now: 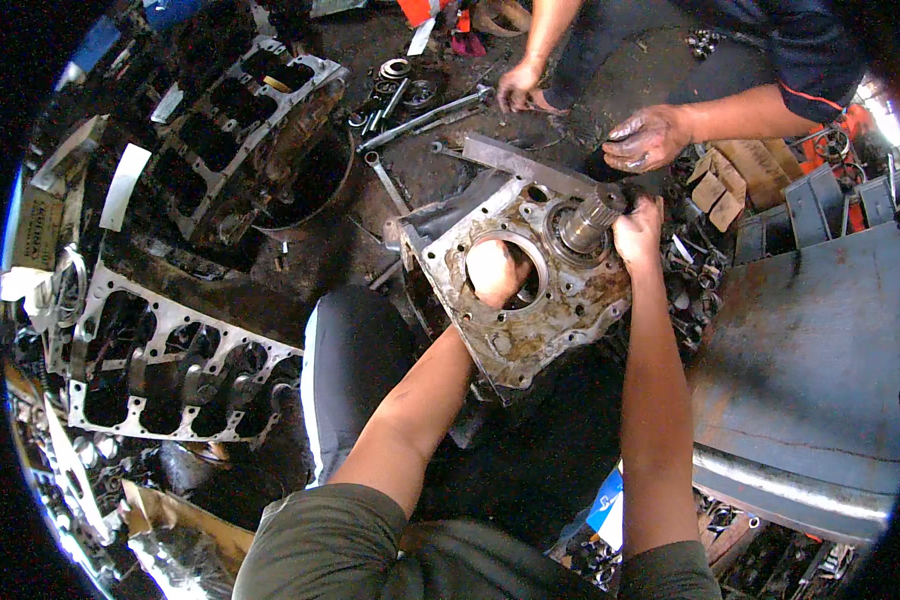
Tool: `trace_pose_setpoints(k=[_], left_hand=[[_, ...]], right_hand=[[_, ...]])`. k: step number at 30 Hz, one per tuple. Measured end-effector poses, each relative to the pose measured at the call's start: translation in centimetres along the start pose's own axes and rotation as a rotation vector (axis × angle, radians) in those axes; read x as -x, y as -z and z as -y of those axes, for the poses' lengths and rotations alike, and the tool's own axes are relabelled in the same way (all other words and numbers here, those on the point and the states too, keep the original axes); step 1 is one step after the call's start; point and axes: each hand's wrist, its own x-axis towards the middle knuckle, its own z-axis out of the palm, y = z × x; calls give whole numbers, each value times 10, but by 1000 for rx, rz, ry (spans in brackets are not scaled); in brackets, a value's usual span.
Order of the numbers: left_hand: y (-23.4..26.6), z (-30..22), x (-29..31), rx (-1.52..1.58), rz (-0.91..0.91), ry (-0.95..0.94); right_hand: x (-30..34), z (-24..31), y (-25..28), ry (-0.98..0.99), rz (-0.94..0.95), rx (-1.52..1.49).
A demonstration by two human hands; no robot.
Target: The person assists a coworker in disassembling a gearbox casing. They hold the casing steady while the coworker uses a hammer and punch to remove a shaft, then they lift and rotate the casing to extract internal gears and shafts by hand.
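A greasy metal gearbox housing (580, 290) is tilted up in front of me, its flat bolt face toward me. A splined shaft (588, 222) sticks out of a bearing near its upper right corner. My right hand (638, 235) grips the housing's right edge beside that shaft, fingers curled behind it. My left forearm passes behind the lower left edge. Through the large round hole my left hand (495, 272) shows, closed; what it holds inside is hidden. A long flat metal bar (525, 166) lies against the housing's top edge.
Opposite, a co-worker's dirty hands (650, 138) hover near the housing's top. Wrenches (385, 185) and sockets lie on the ground beyond. Engine blocks (160, 405) stand at left. A large grey metal panel (810, 350) and torn cardboard (720, 188) are at right.
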Motion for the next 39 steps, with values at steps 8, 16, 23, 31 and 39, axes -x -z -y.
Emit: trace_pose_setpoints(k=[8,16,23,31,39], left_hand=[[7,6,-3,80,-18,-120],[1,6,1,179,-182,-133],[4,10,1,239,-147,-139],[13,15,-3,225,35,-156],[3,20,-5,154,-518,-553]], right_hand=[[2,-1,-5,17,-20,-208],[-2,-27,-11,159,-52,-52],[4,-38,-9,256,-147,272],[1,-9,-9,-19,-41,-383],[0,1,-6,-45,31,-139]])
